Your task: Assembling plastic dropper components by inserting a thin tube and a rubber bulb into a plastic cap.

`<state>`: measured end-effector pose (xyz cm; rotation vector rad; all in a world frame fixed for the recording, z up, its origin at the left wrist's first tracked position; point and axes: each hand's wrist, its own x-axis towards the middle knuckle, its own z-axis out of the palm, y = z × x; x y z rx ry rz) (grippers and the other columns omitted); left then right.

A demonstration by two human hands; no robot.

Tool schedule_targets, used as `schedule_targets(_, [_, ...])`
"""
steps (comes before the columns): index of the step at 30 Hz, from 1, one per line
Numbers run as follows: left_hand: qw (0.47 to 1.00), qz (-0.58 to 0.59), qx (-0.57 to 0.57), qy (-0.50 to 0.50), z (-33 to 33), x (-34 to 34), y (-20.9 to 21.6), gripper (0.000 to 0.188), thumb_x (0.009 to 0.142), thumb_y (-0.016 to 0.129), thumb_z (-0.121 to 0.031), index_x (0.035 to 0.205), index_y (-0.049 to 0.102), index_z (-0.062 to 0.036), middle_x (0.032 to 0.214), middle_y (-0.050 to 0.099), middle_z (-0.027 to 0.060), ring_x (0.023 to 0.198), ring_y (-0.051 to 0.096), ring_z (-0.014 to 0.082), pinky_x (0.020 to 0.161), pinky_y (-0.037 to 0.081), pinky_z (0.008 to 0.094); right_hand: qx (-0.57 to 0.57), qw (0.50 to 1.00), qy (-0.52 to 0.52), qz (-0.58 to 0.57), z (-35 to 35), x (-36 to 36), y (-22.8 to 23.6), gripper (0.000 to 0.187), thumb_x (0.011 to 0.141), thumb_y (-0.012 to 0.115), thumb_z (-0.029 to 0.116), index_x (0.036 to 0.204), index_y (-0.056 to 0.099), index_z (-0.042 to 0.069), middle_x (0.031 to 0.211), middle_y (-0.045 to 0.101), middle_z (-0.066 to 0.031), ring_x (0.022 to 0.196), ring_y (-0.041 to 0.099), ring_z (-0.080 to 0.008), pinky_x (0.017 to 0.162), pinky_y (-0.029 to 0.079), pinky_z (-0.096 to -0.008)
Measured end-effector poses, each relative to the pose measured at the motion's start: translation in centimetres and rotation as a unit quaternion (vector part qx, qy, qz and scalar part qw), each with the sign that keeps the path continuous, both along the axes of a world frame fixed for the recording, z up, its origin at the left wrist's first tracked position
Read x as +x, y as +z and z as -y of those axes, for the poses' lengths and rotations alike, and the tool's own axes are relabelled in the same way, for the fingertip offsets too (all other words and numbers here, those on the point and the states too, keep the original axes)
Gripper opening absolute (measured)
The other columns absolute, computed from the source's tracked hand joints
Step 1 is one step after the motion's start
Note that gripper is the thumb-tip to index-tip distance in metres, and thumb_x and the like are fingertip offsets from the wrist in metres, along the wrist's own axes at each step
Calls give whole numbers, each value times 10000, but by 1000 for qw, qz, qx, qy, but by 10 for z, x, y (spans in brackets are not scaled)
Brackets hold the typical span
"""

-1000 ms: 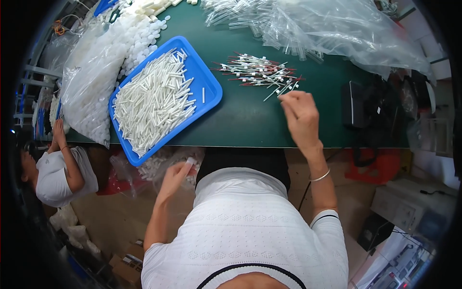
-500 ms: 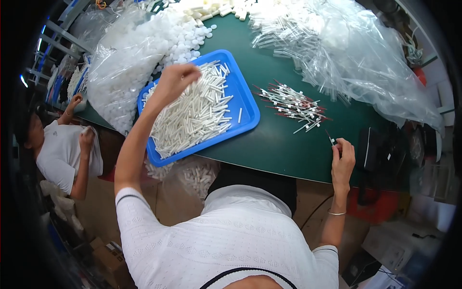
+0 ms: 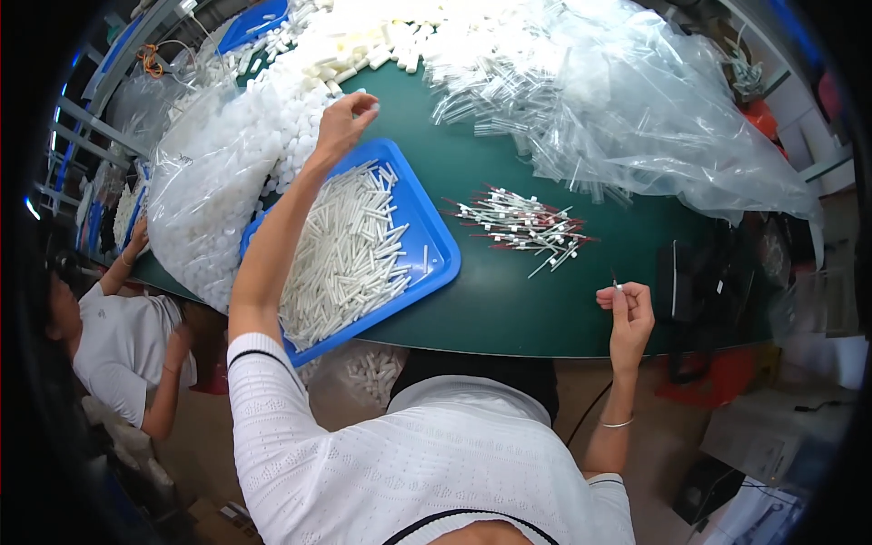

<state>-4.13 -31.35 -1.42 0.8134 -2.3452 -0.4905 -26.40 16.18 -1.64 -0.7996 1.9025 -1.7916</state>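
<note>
My left hand (image 3: 343,125) is pinched closed above the far rim of a blue tray (image 3: 437,238), beside a heap of round white caps (image 3: 289,150). A small whitish piece shows at its fingertips, too small to make out. Short thin white tubes (image 3: 350,263) fill most of the tray, partly hidden by my left forearm. My right hand (image 3: 629,318) holds a thin dark-tipped stick with a white bit (image 3: 619,284) between thumb and fingers, over the table's near right edge. Up and left of it lies a pile of similar white sticks with red ends (image 3: 527,222).
Clear plastic tubes (image 3: 509,109) spill from a large clear bag (image 3: 672,136) at the far right of the green table (image 3: 509,313). A dark box (image 3: 681,282) stands right of my right hand. Another person (image 3: 127,336) sits at the left. A bag of white pieces (image 3: 368,372) hangs below the edge.
My left hand has moved from over the tray's tubes to beyond its far rim, near the caps. My right hand stays at the near right edge with the stick. The whole view has shifted.
</note>
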Motion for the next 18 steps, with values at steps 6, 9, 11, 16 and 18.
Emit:
schedule_targets(6, [775, -125, 604, -135, -212, 16, 56, 321, 860, 662, -73, 1172, 620, -9, 997, 670, 74, 865, 632, 133, 761, 508, 261, -44, 956, 223, 187, 42, 49, 11, 244, 964, 499, 31, 1176, 581, -58, 827, 672, -116, 748, 657, -157, 716, 547, -261])
schedule_targets(9, [661, -194, 712, -133, -258, 33, 42, 327, 886, 638, -54, 1204, 593, 8, 1083, 650, 91, 933, 639, 143, 826, 515, 254, -64, 939, 275, 195, 57, 76, 16, 180, 955, 518, 24, 1077, 623, -56, 776, 658, -85, 694, 635, -124, 658, 532, -238])
schedule_targets(11, [630, -219, 736, -117, -273, 37, 36, 337, 915, 617, -82, 1237, 570, 7, 1099, 647, 102, 951, 643, 147, 837, 528, 236, -37, 961, 242, 126, 59, 92, 17, 134, 942, 549, 38, 1017, 631, -35, 728, 630, -50, 639, 592, -88, 571, 488, -235])
schedule_targets(16, [607, -261, 745, -92, -290, 42, 26, 322, 937, 587, -91, 1241, 564, 15, 1115, 641, 125, 947, 647, 148, 832, 541, 230, -12, 970, 171, -175, 54, 104, 21, 63, 871, 613, 30, 919, 630, -7, 734, 621, -101, 539, 567, -182, 491, 431, -301])
schedule_targets(18, [613, -269, 736, -98, -293, 42, 25, 324, 936, 589, -92, 1240, 564, 18, 1110, 643, 124, 941, 649, 153, 831, 542, 235, -1, 969, 160, -188, 50, 104, 22, 52, 854, 619, 19, 900, 625, -4, 745, 623, -110, 544, 570, -217, 496, 440, -314])
